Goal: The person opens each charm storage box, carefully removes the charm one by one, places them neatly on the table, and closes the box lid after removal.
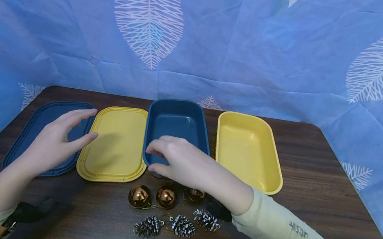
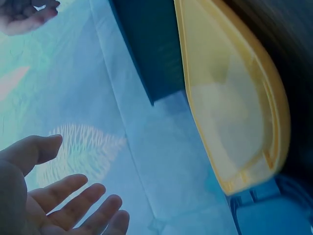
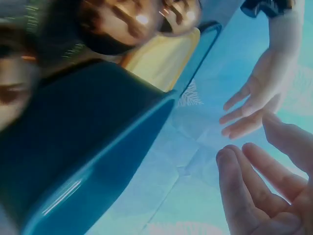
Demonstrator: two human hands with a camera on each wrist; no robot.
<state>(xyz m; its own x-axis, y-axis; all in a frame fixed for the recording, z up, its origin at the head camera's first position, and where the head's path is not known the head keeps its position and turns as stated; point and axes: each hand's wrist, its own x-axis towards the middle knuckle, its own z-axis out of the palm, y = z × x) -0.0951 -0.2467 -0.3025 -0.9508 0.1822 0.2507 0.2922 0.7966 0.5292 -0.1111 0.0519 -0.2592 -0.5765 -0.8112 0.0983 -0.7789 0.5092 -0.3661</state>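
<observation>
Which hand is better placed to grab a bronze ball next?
Probably the right hand: empty, by the blue box, close to the bronze balls. The left hand is farther off, by the blue lid.

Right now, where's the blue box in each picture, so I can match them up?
Head: the blue box is near the middle, partly behind the right hand.
Left wrist: the blue box is at the top middle, cut off by the edge.
Right wrist: the blue box looks big, at lower left.
Shared landmark: the yellow lid, in all three.

bare left hand (image 2: 41,199), well apart from yellow lid (image 2: 227,103)
</observation>
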